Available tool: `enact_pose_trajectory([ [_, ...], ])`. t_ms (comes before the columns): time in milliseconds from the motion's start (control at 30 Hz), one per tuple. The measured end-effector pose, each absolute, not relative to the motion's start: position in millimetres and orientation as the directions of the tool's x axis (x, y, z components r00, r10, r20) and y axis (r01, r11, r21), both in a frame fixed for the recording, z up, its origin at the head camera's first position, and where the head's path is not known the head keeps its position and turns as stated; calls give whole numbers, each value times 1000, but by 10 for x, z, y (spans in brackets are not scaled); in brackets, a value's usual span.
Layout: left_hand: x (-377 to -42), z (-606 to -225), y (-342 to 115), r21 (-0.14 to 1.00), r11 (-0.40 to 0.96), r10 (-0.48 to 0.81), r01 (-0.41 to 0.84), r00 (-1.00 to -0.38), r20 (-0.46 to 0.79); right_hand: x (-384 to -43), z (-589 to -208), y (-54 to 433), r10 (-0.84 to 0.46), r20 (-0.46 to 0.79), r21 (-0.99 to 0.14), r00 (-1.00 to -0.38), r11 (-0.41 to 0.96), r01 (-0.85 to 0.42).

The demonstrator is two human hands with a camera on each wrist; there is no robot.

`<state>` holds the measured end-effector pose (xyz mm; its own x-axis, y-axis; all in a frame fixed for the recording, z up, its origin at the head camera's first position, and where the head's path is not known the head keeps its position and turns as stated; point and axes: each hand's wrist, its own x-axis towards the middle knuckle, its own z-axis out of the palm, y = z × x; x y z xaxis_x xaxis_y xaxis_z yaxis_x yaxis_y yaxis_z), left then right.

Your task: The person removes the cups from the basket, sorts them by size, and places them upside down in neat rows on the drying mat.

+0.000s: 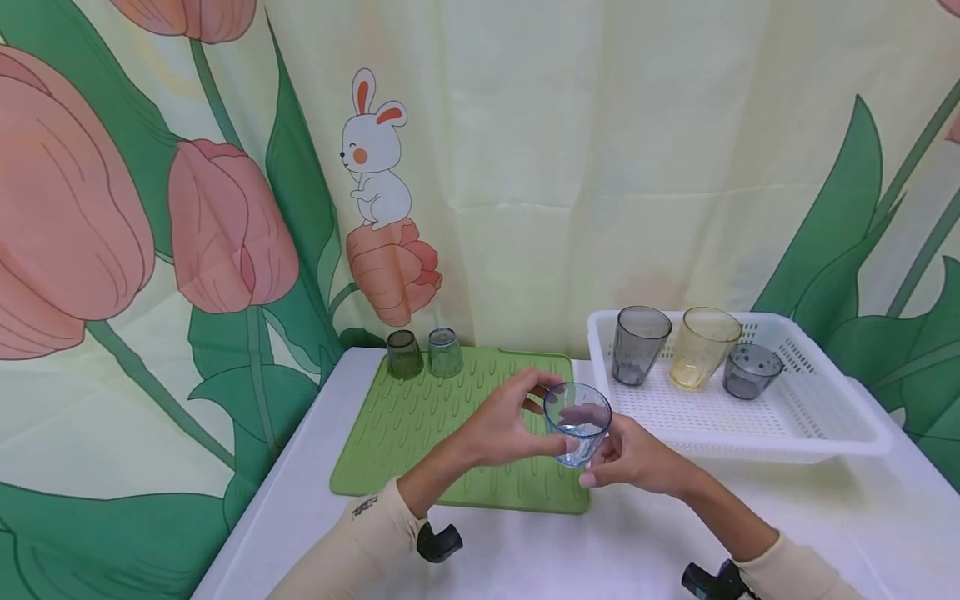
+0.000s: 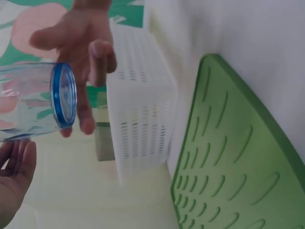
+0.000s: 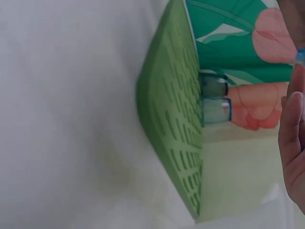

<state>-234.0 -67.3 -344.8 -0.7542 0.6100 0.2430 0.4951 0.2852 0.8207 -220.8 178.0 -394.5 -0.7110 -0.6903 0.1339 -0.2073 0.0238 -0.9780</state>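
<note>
A clear blue-tinted glass (image 1: 577, 425) is held above the right part of the green drying mat (image 1: 405, 433), its rim tilted toward the head camera. My left hand (image 1: 498, 425) grips it from the left, thumb across the near side and fingers behind. On the other side my right hand (image 1: 645, 458) has its fingers spread loosely by the glass, one showing through it. The left wrist view has the glass's thick blue base (image 2: 64, 95) facing the right hand (image 2: 88, 52). Only part of the right hand (image 3: 295, 138) enters the right wrist view.
Two small tinted glasses, one dark green (image 1: 405, 356) and one blue-green (image 1: 445, 354), stand upside down at the mat's back left. A white perforated basket (image 1: 825, 417) at right holds a tall grey glass (image 1: 639, 346), a yellow glass (image 1: 701, 348) and a short grey glass (image 1: 752, 372). A printed curtain (image 1: 525, 167) hangs behind.
</note>
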Motion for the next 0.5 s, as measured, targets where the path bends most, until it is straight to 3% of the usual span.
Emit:
enact_pose_trajectory([
  [167, -2342, -3437, -675, 818, 294, 603, 494, -760, 242, -2166, -4064, 1693, -672, 83, -976, -736, 93, -194],
  [500, -2337, -3476, -702, 850, 276, 577, 449, -785, 227, -2141, -4147, 1672, -599, 88, -989, -796, 40, -139],
])
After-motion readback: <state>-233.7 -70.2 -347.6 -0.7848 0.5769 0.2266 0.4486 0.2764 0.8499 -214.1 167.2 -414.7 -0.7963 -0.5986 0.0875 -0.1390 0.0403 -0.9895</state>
